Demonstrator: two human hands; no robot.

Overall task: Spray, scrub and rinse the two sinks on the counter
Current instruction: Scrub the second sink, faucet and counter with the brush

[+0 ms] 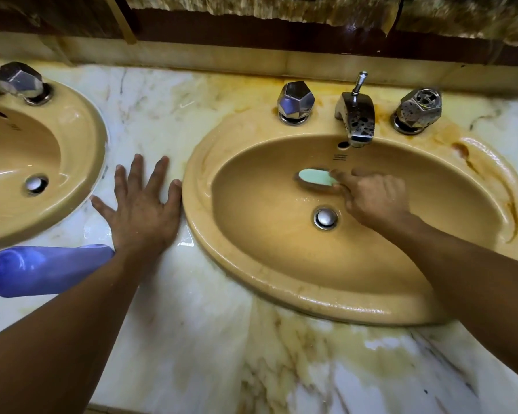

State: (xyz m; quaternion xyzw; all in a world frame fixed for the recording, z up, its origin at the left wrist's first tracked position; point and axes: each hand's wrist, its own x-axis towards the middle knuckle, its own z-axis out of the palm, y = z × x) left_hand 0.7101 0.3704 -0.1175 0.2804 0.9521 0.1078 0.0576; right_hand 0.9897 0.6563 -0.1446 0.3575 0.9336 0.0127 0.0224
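Two tan oval sinks sit in a marble counter. My right hand (371, 198) is inside the right sink (251, 258), gripping a pale green scrub brush (316, 177) against the wet back wall, just below the faucet (356, 118). Its drain plug (326, 218) lies right in front of that hand. My left hand (141, 204) rests flat with fingers spread on the counter (192, 339) between the two sinks, and its thumb touches the right sink's rim. The left sink (81, 138) shows only partly at the left edge.
A blue spray bottle (42, 268) lies on its side on the counter, left of my left forearm. Chrome knobs (295, 101) flank the right faucet, and another knob (23, 80) stands on the left sink. Rust stains mark the right sink's rim. A backsplash ledge runs behind.
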